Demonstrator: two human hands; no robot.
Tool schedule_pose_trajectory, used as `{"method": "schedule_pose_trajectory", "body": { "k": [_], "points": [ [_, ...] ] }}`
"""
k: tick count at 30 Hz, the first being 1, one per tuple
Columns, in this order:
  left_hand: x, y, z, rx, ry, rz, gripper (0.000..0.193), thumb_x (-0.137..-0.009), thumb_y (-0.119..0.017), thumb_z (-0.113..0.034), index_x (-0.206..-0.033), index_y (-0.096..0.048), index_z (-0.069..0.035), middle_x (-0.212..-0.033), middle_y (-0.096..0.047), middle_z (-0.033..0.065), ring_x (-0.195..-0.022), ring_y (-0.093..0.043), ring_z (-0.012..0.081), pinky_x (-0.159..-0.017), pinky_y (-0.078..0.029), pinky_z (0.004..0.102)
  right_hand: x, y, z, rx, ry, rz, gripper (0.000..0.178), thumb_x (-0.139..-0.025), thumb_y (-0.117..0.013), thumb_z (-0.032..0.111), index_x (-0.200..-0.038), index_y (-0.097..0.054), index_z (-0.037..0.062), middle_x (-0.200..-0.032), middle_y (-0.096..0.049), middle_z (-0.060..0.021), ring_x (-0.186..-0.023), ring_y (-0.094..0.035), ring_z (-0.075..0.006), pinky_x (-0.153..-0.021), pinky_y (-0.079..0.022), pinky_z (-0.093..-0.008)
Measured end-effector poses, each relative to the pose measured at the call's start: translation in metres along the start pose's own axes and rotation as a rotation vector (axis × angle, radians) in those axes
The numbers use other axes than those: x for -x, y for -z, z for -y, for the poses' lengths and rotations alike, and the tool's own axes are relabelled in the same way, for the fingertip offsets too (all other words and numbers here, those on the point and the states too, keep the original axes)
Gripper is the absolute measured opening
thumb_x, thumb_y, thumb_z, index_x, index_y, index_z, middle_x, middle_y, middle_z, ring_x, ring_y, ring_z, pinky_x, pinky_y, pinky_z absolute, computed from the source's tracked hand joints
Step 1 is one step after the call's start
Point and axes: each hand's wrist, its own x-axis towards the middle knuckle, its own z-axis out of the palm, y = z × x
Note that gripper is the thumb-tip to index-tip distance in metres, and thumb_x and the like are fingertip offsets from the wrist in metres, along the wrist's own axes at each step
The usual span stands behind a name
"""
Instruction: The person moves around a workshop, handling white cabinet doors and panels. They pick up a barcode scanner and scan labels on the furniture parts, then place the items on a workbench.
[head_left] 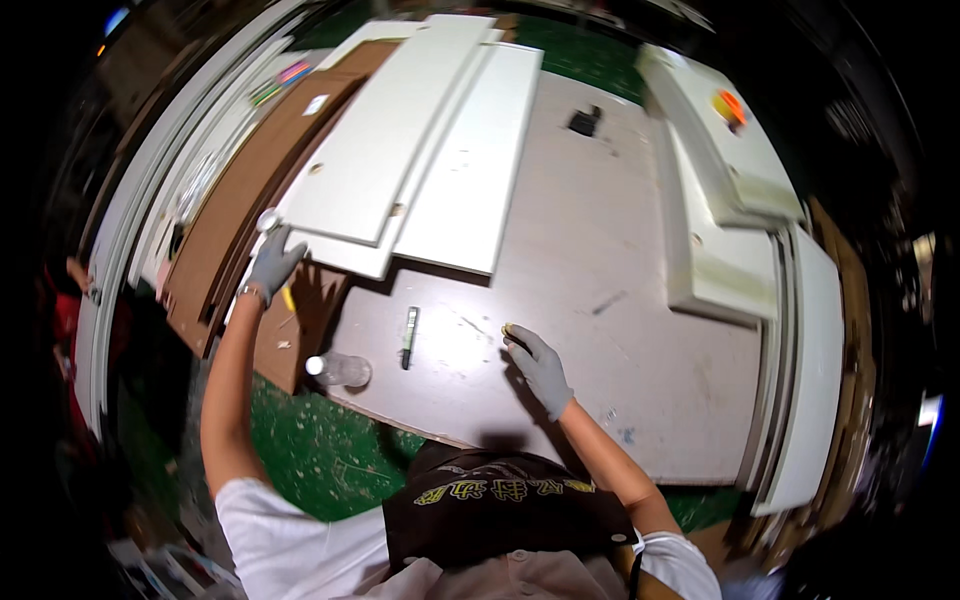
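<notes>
Floor: green, pale-speckled, is showing near left and along the far side. Worktable: grey-topped, scuffed, is standing at centre. Glare: is whitening its near left part. Surroundings: are lying dark; one bright patch is glowing right.

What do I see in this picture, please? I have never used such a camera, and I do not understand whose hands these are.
This is one picture, from a wide camera worn on a person's head and looking down; it bends straight edges. No robot is here. The wearer's own gloved left hand is near the white boards, by a small white round thing; I cannot tell if it holds it. The gloved right hand, over the grey table, seems to pinch a small yellowish thing. Also on the table are a marker, a clear bottle and a small black object.
</notes>
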Motion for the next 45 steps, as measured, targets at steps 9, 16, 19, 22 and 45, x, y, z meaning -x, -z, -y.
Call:
{"method": "schedule_pose_trajectory", "body": {
  "k": [9,16,19,22,45],
  "points": [
    [-0.073,-0.025,0.078,0.141,0.123,0.041,0.067,-0.082,-0.056,-0.039,-0.131,-0.037,0.002,-0.125,-0.046,0.0256,-0.120,-0.042,0.0368,-0.101,-0.033,0.0373,-0.133,-0.080,-0.001,-0.063,-0.192,-0.221,0.039,-0.090,-0.055,0.021,-0.120,-0.050,-0.0027,-0.098,-0.058,-0.0073,-0.076,-0.054,-0.0104,-0.063,-0.044,-0.0205],
    [-0.111,-0.069,0.106,0.631,0.261,-0.129,0.054,-0.087,-0.054,-0.031,-0.129,-0.042,0.002,-0.120,-0.054,0.0160,-0.112,-0.050,0.0221,-0.095,-0.037,0.0296,-0.216,-0.031,-0.061,0.131,-0.246,-0.455,0.063,-0.083,-0.062,0.032,-0.128,-0.040,-0.0056,-0.124,-0.049,-0.0178,-0.118,-0.043,-0.0273,-0.100,-0.033,-0.0338],
    [-0.127,-0.072,0.120,1.044,0.411,0.110,0.058,-0.084,-0.057,-0.040,-0.121,-0.050,0.004,-0.115,-0.056,0.0101,-0.105,-0.050,0.0196,-0.092,-0.036,0.0280,-0.242,-0.019,-0.091,-0.260,-0.416,-0.261,0.067,-0.081,-0.065,0.034,-0.129,-0.040,-0.0050,-0.129,-0.047,-0.0173,-0.120,-0.042,-0.0256,-0.101,-0.032,-0.0328],
    [-0.118,-0.059,0.109,1.175,0.481,0.022,0.047,-0.085,-0.058,-0.035,-0.116,-0.055,0.001,-0.112,-0.059,0.0065,-0.100,-0.054,0.0169,-0.090,-0.039,0.0263,-0.253,-0.042,-0.071,-0.360,-0.484,-0.191,0.063,-0.080,-0.068,0.031,-0.127,-0.043,-0.0036,-0.120,-0.053,-0.0148,-0.111,-0.050,-0.0242,-0.093,-0.041,-0.0339],
    [-0.051,-0.064,-0.018,0.232,0.138,0.476,0.077,-0.084,-0.049,-0.048,-0.143,-0.015,-0.012,-0.140,-0.007,0.0375,-0.125,-0.031,0.0480,-0.106,-0.026,0.0381,-0.244,-0.048,-0.067,-0.569,-0.478,-0.140,0.054,-0.088,-0.055,0.040,-0.122,-0.047,-0.0017,-0.114,-0.058,-0.0112,-0.097,-0.060,-0.0250,-0.080,-0.052,-0.0369]
  ]
}}
